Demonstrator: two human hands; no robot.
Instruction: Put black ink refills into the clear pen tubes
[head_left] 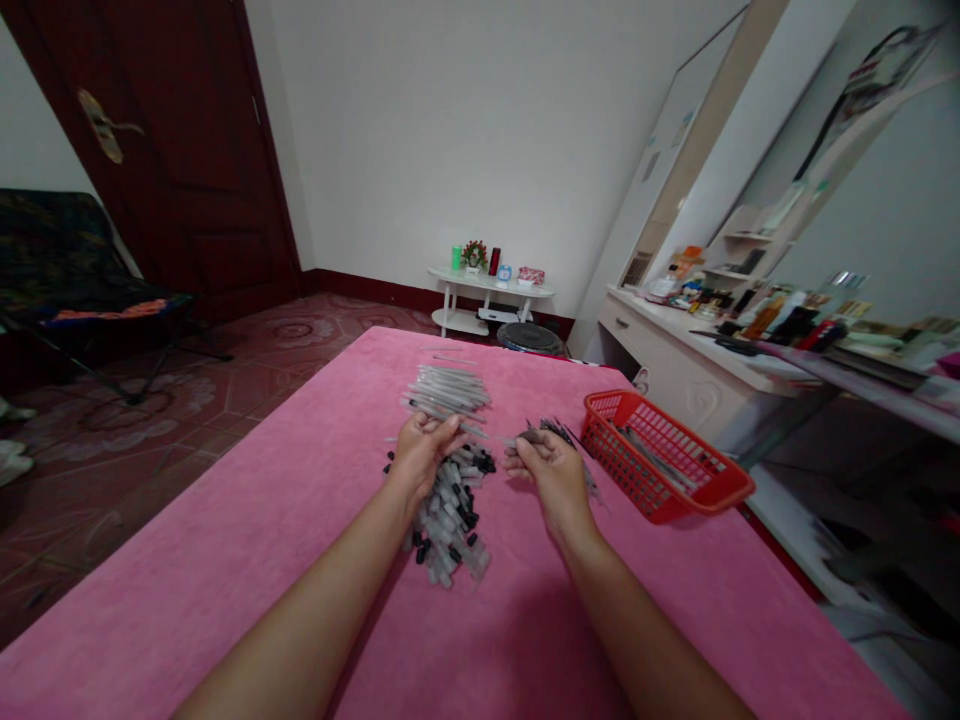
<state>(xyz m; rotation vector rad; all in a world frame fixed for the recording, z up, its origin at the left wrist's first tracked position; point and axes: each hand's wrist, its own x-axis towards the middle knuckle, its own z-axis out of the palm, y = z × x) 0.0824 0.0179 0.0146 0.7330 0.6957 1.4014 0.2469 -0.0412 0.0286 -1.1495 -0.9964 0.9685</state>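
A thin, pale rod (pixel 478 432) is lying between the two hands, near the fingertips of both. The left hand (pixel 418 455) is pinching narrowly at one end; the right hand (pixel 555 475) is closing its thumb and fingers on the other. Whether one piece or two are meeting there is too small to tell. Just beyond the left hand, slim, straight, greyish tubes (pixel 448 388) are lying in a stack. Beside its wrist, short, cloudy caps (pixel 448 510) with black ends are heaping loosely. Behind the right hand, dark, needle-thin sticks (pixel 559 428) are spreading. To its right, a red lattice basket (pixel 622 465) is holding more long pieces. Everything is resting on the desk (pixel 225 580), pink and plush on top.
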